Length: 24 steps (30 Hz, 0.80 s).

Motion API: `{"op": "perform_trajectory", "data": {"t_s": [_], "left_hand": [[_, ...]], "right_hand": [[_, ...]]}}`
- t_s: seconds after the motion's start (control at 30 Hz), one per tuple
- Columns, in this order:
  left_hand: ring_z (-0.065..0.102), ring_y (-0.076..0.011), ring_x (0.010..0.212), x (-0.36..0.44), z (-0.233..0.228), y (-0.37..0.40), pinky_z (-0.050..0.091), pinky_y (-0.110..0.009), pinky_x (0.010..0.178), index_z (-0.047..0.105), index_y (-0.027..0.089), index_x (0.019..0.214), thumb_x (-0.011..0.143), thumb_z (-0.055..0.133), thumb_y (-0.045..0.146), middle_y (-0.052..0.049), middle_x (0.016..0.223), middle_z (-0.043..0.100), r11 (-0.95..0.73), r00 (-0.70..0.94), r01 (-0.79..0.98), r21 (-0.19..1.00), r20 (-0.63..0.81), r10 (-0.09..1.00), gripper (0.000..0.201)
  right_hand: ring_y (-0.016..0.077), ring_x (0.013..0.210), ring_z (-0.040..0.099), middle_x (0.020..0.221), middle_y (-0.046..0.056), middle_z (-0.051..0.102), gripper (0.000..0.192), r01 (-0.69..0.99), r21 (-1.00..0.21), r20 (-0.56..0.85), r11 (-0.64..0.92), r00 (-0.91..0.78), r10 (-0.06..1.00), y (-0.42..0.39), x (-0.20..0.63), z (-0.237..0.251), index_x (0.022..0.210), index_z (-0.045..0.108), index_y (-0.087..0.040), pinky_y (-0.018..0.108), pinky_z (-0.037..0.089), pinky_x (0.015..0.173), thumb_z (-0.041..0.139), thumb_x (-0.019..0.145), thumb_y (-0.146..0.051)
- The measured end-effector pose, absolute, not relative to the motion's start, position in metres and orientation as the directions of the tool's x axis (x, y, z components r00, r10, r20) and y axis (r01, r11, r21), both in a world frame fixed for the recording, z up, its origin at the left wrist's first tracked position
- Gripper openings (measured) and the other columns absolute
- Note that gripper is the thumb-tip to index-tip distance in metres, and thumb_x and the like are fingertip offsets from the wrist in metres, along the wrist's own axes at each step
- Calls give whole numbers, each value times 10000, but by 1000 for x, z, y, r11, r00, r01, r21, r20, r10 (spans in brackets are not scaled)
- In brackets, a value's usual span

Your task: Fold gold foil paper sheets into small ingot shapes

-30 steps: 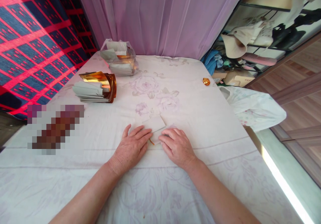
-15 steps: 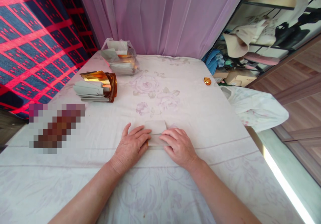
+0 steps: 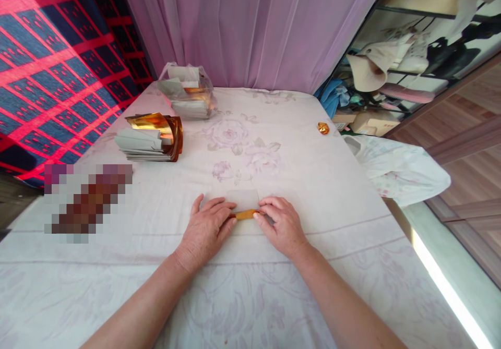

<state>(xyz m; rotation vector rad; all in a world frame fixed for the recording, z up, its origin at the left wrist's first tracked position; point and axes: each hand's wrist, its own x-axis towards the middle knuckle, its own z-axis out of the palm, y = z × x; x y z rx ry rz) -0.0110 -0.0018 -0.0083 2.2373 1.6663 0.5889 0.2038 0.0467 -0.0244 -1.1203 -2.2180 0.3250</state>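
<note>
A small sheet of gold foil paper [image 3: 246,214] lies on the cloth in front of me. Its near edge is turned up into a narrow gold strip, while the pale back shows flat beyond it. My left hand [image 3: 205,230] pinches the strip's left end between thumb and fingers. At the other end, the thumb and fingertips of my right hand [image 3: 284,228] close on the strip. Both hands rest low on the cloth, and their fingers cover the paper's two sides.
A stack of gold foil sheets [image 3: 146,143] stands on the floral cloth [image 3: 305,182] at the left. Behind it is a clear bag [image 3: 190,96] of more sheets. A small folded gold piece [image 3: 323,128] sits far right. A blurred patch [image 3: 88,203] hides something left.
The paper's near edge has been turned over away from me, so a gold strip now shows where the pale back did. My right thumb has moved up onto the strip.
</note>
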Motion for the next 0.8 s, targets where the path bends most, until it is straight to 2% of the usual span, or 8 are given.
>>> {"op": "perform_trajectory", "data": {"t_s": [0.1,0.2,0.37,0.6,0.8], "left_hand": [[572,-252,1177,-9,-9,0,211,-578,1116,624,244,1004,946,480,277,-26,1123,714,-261,213,846,464,156,965,159],[592,-239,1135,-8,-10,0,241,-555,1119,579,238,1145,927,495,261,-50,1119,703,-241,176,852,466,178,968,235],[588,-232,1135,-7,-11,-1,217,-571,1126,523,267,1282,943,464,228,-57,1152,700,-273,192,856,438,222,956,347],[576,-247,1156,-8,-12,-2,192,-588,1121,638,303,1177,961,475,237,-23,1168,706,-316,230,855,412,243,942,279],[572,-245,1164,-8,-12,-2,187,-584,1126,669,303,1139,963,489,268,-22,1169,705,-304,226,858,415,227,947,253]], "right_hand": [[194,870,601,919,55,671,199,663,-477,412,577,-412,813,47,201,-26,745,647,-205,356,456,797,559,901,-289],[190,843,591,899,51,664,210,694,-466,397,548,-390,831,48,198,-27,703,615,-204,350,449,785,560,890,-282],[184,819,576,856,43,645,206,735,-430,376,524,-382,845,50,197,-26,673,578,-209,331,436,775,581,872,-262],[181,804,571,827,34,635,170,769,-399,376,499,-359,854,51,195,-26,702,596,-213,321,433,773,618,859,-275],[188,785,557,803,36,625,183,785,-388,375,483,-344,861,50,194,-24,698,597,-212,324,421,754,622,862,-289]]}}
